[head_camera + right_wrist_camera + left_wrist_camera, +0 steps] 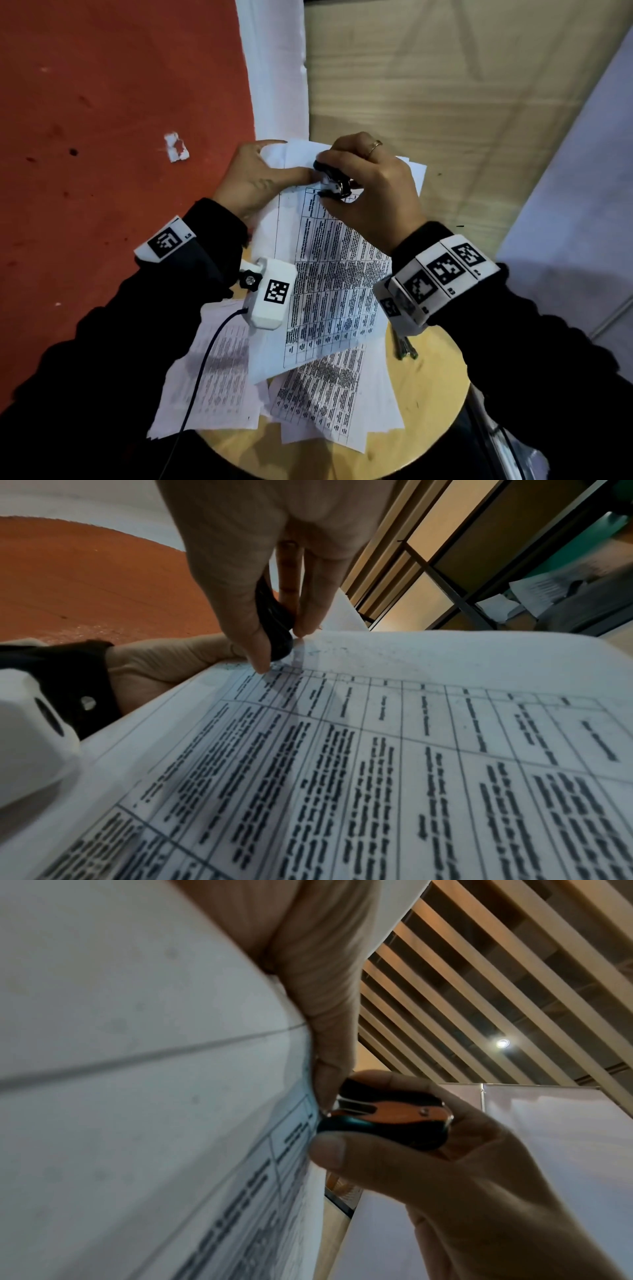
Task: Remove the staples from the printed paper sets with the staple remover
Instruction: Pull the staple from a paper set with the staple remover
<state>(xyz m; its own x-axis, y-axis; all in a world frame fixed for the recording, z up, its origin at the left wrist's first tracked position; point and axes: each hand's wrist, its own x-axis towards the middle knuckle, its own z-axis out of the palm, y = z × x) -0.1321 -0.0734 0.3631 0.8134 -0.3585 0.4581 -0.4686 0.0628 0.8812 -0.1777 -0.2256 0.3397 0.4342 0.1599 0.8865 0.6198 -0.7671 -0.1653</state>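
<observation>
I hold a stapled set of printed paper [329,274] tilted up above a round wooden stool. My left hand [260,178] pinches its top corner, thumb [329,1031] on the front of the sheets. My right hand [373,192] grips a black staple remover [334,181] between thumb and fingers. Its metal claws [356,1110] are squeezed together at the page's top edge, right beside my left thumb. In the right wrist view the staple remover [277,631] touches the table-printed paper set [377,750] at the header row. The staple itself is hidden.
More printed sheets [219,377] lie spread on the round wooden stool [431,394], some hanging over its edge. A small metal object [406,347] lies on the stool's right side. Red floor [102,137] is to the left, with a paper scrap [176,147].
</observation>
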